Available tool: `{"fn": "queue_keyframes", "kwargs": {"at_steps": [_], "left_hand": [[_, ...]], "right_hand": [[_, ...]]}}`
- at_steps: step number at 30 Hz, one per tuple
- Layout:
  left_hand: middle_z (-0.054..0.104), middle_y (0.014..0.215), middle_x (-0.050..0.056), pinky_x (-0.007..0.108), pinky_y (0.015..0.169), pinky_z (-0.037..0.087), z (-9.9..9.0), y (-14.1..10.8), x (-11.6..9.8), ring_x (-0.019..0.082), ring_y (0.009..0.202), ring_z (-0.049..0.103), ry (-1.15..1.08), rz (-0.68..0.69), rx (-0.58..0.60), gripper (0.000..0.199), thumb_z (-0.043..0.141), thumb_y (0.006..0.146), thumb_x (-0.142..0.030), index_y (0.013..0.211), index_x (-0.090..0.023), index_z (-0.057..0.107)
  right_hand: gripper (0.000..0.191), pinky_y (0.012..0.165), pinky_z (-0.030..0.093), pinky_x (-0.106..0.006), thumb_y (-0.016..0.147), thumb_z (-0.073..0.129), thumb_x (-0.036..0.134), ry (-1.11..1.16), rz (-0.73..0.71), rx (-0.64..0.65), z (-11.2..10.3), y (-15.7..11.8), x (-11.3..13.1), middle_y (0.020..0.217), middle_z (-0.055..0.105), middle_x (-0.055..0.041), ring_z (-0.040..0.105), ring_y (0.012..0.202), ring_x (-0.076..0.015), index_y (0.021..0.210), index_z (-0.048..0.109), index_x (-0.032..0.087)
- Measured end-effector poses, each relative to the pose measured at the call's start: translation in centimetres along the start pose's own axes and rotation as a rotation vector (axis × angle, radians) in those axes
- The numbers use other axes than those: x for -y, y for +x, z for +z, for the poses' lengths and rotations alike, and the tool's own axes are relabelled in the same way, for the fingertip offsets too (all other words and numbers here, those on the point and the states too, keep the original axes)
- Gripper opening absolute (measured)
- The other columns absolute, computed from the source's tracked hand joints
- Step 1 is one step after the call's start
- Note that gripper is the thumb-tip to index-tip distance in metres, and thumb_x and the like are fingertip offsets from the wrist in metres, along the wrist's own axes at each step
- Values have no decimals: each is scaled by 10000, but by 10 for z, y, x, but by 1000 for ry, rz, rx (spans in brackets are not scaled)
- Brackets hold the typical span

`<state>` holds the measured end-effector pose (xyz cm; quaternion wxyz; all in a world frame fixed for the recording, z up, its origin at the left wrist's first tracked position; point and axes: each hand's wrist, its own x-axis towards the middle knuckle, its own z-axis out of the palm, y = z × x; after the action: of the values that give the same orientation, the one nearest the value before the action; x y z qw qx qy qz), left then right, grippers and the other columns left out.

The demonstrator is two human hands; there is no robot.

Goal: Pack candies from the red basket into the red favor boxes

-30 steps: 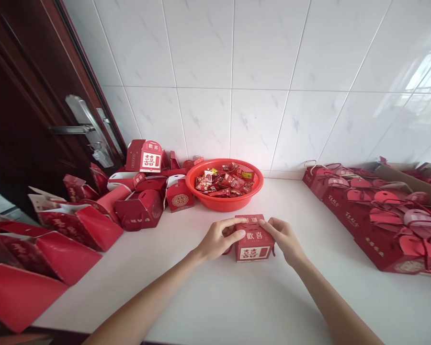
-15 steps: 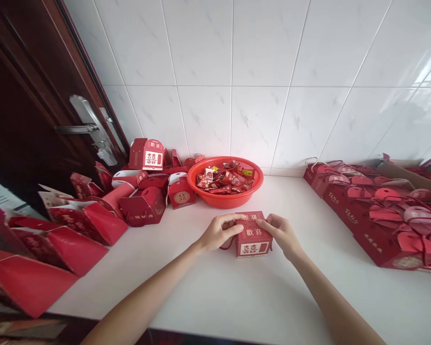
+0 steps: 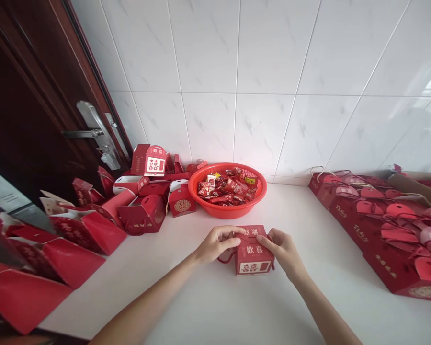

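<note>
Red boxes [image 3: 143, 214] crowd the left of the frame. Just below centre, the left hand [image 3: 219, 243] grips the top left of a small red box [image 3: 255, 254], fingers bent, a dark red cord [image 3: 225, 260] looping beneath. The box sits on the white table between both hands, the right hand [image 3: 282, 247] gripping its top right edge, fingertips on the upper panel.
</note>
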<state>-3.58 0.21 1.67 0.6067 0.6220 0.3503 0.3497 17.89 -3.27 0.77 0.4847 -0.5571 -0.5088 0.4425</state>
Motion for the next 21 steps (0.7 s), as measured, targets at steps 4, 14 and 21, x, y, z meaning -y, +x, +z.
{"fn": "queue_keyframes", "kwargs": {"at_steps": [4, 14, 21], "left_hand": [[739, 835, 47, 268, 679, 490, 0, -1, 3, 163, 719, 641, -32, -9, -3, 404, 767, 768, -426, 1068, -157, 749], [737, 877, 58, 277, 717, 482, 0, -1, 10, 173, 764, 641, -59, -12, -5, 421, 772, 766, -444, 1078, -163, 747], [691, 786, 30, 263, 654, 453, 0, -3, 8, 146, 686, 584, -49, 1, -17, 415, 775, 756, -449, 1066, -174, 752]], "right_hand": [[643, 395, 281, -224, 655, 725, 743, -44, -23, -12, 0, 1, -1, 533, 397, 43, 384, 486, -103, 584, 333, 238], [664, 350, 256, -238, 657, 673, 793, -144, 1, -28, 2, -1, 0, 534, 369, 39, 371, 469, -114, 589, 287, 257], [645, 402, 283, -247, 679, 658, 778, -212, -59, -77, 0, -4, 4, 547, 362, 36, 354, 506, -117, 589, 300, 249]]}}
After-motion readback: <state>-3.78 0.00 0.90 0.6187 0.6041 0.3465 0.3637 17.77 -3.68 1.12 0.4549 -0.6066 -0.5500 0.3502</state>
